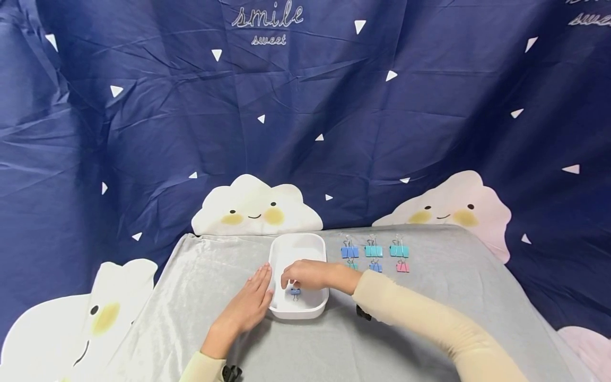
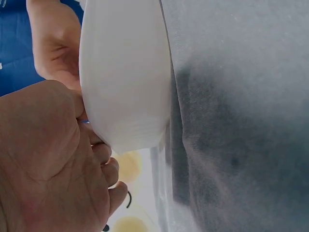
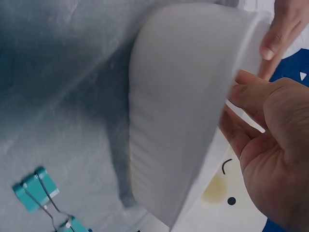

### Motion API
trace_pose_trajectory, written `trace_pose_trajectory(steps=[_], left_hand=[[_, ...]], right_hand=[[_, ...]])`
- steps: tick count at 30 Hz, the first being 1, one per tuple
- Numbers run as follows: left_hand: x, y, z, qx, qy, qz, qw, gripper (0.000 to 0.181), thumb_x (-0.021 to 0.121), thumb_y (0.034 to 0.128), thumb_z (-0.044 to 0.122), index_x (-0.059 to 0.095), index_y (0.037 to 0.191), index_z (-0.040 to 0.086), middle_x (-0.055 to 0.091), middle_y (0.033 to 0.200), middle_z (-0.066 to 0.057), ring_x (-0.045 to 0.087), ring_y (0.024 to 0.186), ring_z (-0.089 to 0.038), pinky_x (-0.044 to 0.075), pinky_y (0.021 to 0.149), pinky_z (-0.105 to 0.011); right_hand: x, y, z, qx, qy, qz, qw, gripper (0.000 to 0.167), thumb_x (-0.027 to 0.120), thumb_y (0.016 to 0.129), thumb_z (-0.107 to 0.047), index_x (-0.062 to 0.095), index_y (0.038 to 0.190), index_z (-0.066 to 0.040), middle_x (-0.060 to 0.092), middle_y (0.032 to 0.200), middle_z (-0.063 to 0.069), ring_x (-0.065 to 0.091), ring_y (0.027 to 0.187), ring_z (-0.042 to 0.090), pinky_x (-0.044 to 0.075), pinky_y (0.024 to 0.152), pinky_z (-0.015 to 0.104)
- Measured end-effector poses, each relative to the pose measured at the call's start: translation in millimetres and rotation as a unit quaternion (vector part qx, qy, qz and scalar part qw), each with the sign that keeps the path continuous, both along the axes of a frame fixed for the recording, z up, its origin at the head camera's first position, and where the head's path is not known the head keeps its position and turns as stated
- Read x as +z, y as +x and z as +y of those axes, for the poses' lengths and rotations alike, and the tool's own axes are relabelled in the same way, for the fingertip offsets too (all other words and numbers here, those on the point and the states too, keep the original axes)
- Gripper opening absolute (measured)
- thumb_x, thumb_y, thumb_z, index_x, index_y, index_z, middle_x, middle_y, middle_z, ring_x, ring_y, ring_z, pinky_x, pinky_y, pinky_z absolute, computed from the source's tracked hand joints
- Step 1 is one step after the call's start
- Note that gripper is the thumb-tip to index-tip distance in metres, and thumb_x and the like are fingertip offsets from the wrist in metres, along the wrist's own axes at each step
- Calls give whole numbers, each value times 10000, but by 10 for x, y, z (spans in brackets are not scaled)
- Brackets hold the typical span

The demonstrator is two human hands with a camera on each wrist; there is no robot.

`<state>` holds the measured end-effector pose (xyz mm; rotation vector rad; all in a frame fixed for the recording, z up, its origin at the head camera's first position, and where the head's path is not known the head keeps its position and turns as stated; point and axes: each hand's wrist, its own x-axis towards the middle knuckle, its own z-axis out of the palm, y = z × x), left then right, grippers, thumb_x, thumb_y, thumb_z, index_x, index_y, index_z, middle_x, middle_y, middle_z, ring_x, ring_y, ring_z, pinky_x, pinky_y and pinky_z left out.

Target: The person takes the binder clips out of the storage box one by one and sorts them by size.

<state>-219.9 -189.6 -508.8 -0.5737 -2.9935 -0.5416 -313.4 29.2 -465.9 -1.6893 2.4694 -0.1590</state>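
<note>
A white tray [image 1: 298, 313] stands on the grey cloth, and a small blue binder clip [image 1: 295, 292] lies inside it near the front. My left hand [image 1: 249, 301] rests along the tray's left rim with its fingers extended; in the left wrist view its fingers [image 2: 110, 171] are beside the tray wall. From the right side, my right hand [image 1: 307, 274] reaches over the rim, fingers loosely bent down just above the clip. The tray wall partly hides these fingers [image 3: 236, 130] in the right wrist view, and whether they touch the clip is unclear.
Right of the tray, binder clips stand in two rows: larger blue [image 1: 350, 252] and teal [image 1: 374, 251] ones behind, smaller ones including a pink clip [image 1: 403, 267] in front. Grey cloth [image 1: 191, 297] covers the table. A dark blue curtain [image 1: 286, 143] hangs behind.
</note>
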Motion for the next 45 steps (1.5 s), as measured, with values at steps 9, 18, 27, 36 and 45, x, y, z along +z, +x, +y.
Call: trace_pose_trajectory(steps=[9,18,27,36,45], left_hand=[[8,9,-2,-2,17,4,10000,598,423,1155,242,282,1654,-55,253,1758,-197,260,1633,-398,273,1329,-584],[9,19,5,-102,181,189,9996,583,427,1138,207,318,1630,-86,302,1728,-247,312,1592,-471,302,1288,-655],[-57,-3,-12,-78,99,239,9996,586,422,1147,232,315,1641,-63,295,1740,-215,300,1609,-430,308,1296,-627],[-98,-15,-24,-190,339,414,9984,596,400,1149,258,313,1638,-72,318,1726,-236,332,1583,-465,328,1256,-673],[-148,-47,-31,27,-3,231,9997,607,390,1166,309,269,1675,1,243,1769,-138,229,1649,-338,291,1326,-568]], right_hand=[[-216,52,-31,-124,337,-81,9993,351,754,885,71,806,1133,-172,772,1177,-47,716,1131,88,566,1032,213],[-257,8,33,-336,-17,-92,9994,216,895,814,-70,769,961,-166,678,942,-49,609,828,15,521,762,141],[-227,-3,80,-153,-314,-183,9992,139,871,846,-66,757,879,-138,666,867,-28,518,740,-27,455,683,100],[-185,12,131,62,-521,93,9986,139,809,869,0,777,883,-135,698,855,-12,554,747,2,460,674,109],[-165,33,180,30,-771,243,9967,165,771,881,29,750,876,-134,643,847,-47,540,731,-11,437,656,91]])
